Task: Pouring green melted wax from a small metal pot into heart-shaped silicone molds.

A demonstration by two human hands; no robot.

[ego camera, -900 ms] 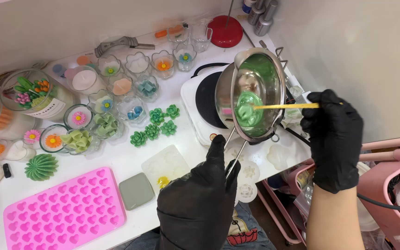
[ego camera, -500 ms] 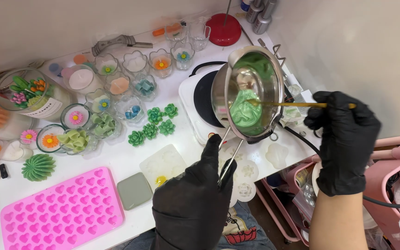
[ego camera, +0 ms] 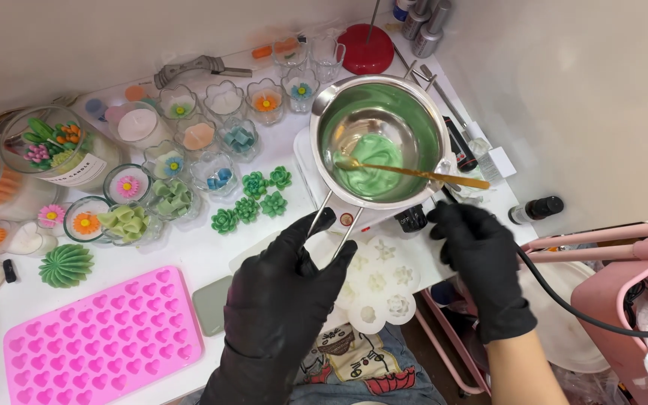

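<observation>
Gloves of matte black cover the left hand [ego camera: 283, 300] gripping the steel pot [ego camera: 381, 140]'s wire handle; right hand [ego camera: 480, 259] hangs loosely curled, empty.

We see our left hand [ego camera: 283, 304], in a black glove, gripping the wire handle of a steel melting pot [ego camera: 380, 139] that sits toward the white worktop's [ego camera: 211, 247] far right corner, with green wax [ego camera: 373, 161] pooled inside. Our gloved right hand [ego camera: 481, 259] hovers just beside the pot, below the gold spoon [ego camera: 414, 172] resting across its rim. A pink silicone heart mould [ego camera: 103, 337] lies at the near left edge, and small green succulent candles [ego camera: 253, 199] sit mid-worktop.
</observation>
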